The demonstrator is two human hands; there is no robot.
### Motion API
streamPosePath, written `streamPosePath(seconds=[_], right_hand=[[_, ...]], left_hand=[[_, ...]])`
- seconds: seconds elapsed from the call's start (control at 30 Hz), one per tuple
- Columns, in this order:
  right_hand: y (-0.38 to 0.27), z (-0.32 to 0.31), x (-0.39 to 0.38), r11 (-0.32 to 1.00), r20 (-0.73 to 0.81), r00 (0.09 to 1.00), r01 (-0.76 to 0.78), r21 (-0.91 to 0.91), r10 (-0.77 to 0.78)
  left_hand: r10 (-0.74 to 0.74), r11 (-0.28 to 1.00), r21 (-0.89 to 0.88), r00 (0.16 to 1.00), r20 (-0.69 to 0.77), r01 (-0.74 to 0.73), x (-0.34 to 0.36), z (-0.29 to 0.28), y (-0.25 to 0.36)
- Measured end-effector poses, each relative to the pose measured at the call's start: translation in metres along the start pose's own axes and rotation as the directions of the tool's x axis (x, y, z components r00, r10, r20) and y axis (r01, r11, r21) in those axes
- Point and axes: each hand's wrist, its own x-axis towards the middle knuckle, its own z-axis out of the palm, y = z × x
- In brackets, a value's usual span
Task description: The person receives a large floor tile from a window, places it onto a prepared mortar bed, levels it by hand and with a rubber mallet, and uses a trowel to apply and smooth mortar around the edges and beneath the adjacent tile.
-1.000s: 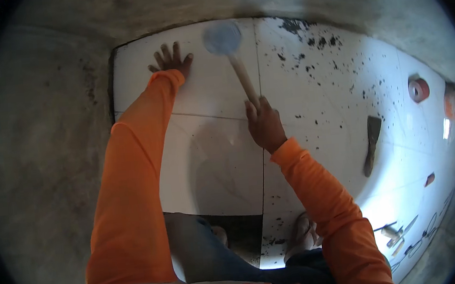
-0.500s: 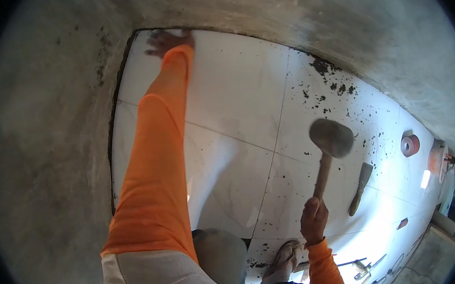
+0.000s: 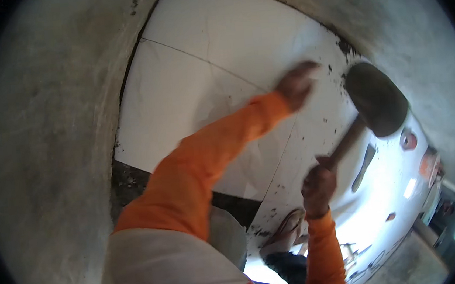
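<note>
My right hand [image 3: 319, 188] is wrapped round the wooden handle of a rubber mallet [image 3: 378, 99], whose big dark head is raised up and to the right, above the floor. Blurred by motion, my left hand [image 3: 298, 86] reaches across over the white floor tiles [image 3: 179, 86] near the joint between them. Its fingers look stretched out, with nothing seen in them. A trowel-like scraper with a flat blade [image 3: 364, 168] lies on the tiles to the right of the mallet handle.
Grey walls [image 3: 58, 129] rise at the left and far side. Dark crumbs [image 3: 345, 48] lie along the far edge. A reddish roll [image 3: 408, 139] and an orange container [image 3: 430, 166] stand at the right. Bare dark ground [image 3: 236, 206] shows by my knee. Tools and a cable lie lower right.
My left hand has left the far corner tile and swung right and nearer. The mallet has been lifted up and to the right. The view has shifted, showing dark ground below the near tiles.
</note>
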Motion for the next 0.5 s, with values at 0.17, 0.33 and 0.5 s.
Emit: streamPosePath(seconds=[0.17,0.33,0.5], right_hand=[[0.001,0.079,-0.003,0.936,0.303,0.923,-0.133,-0.326,0.237],[0.002,0.108,-0.043,0.967,0.324,0.928,-0.110,-0.230,0.182],[-0.030,0.141,-0.060,0.960,0.260,0.949,-0.113,-0.255,0.181]], left_hand=[[-0.316,0.146,0.961,0.932,-0.179,0.234,-0.173,-0.172,0.010],[-0.351,-0.069,0.954,0.888,-0.298,0.293,-0.281,-0.199,0.058],[-0.426,-0.213,0.952,0.856,-0.292,0.219,-0.321,-0.187,0.067]])
